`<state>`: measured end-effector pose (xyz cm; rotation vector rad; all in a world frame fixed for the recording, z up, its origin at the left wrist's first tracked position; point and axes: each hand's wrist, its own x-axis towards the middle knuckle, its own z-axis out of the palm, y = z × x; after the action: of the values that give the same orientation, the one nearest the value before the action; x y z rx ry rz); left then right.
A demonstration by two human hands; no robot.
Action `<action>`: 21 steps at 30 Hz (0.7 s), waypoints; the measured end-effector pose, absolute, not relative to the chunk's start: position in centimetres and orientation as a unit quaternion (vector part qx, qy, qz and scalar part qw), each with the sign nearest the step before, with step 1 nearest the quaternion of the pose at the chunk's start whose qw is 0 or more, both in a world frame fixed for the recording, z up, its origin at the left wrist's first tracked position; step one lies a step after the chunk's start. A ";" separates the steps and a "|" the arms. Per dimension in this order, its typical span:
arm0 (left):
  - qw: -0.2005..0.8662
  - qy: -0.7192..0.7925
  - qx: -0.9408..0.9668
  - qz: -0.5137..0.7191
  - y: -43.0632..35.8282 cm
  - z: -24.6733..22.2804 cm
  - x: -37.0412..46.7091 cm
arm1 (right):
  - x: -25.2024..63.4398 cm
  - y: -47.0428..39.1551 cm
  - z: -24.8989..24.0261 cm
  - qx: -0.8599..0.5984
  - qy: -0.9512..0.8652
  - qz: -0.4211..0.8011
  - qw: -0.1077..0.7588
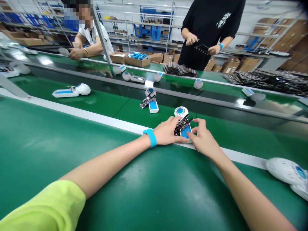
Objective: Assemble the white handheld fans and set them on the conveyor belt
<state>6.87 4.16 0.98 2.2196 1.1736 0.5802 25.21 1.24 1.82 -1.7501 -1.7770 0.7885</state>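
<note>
A white plastic housing (181,111) with a round, slotted head and a blue-lined body sits at the near edge of the green belt. Across its body a black circuit board (182,126) lies at a slant. My left hand (166,131), with a blue wristband, closes round the housing's left side, thumb along the near end and fingers by the board. From the right, my right hand (204,137) grips the body, its thumb on the blue lining (185,132) and its fingers bent beside the board's right end. The undersides of both hands are hidden.
Another housing (154,106) with a circuit board lies farther up the belt; one more (66,93) is at left. A wrapped white unit (286,170) rests on the near table at right. Across the line, two people work beside piled circuit boards (269,80) and cardboard boxes (137,61).
</note>
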 end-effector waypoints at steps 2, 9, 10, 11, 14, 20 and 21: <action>0.285 0.423 0.841 0.181 4.7 1.4 6.4 | 25.1 0.9 2.5 -0.650 -0.674 0.271 0.223; 0.364 0.358 0.846 0.153 5.2 2.4 4.8 | 24.2 -0.7 5.2 -0.644 -0.710 0.258 0.121; 0.364 0.360 0.846 0.147 5.1 2.5 4.7 | 24.1 -0.8 5.4 -0.638 -0.717 0.259 0.109; 0.357 0.367 0.848 0.138 5.0 2.6 4.7 | 24.1 -0.9 5.6 -0.632 -0.724 0.258 0.097; 0.319 0.407 0.847 0.125 4.4 2.6 4.9 | 23.8 -0.9 5.7 -0.633 -0.740 0.218 0.067; 0.319 0.426 0.827 0.181 3.6 1.5 6.0 | 23.4 -0.5 4.8 -0.649 -0.758 0.056 0.042; 0.322 0.419 0.828 0.186 3.5 1.3 6.2 | 23.4 -0.5 4.8 -0.646 -0.761 0.043 0.030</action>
<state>6.21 3.53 1.30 2.1741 1.1007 0.4877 23.45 -0.45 4.82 -1.9923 -2.3480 0.1329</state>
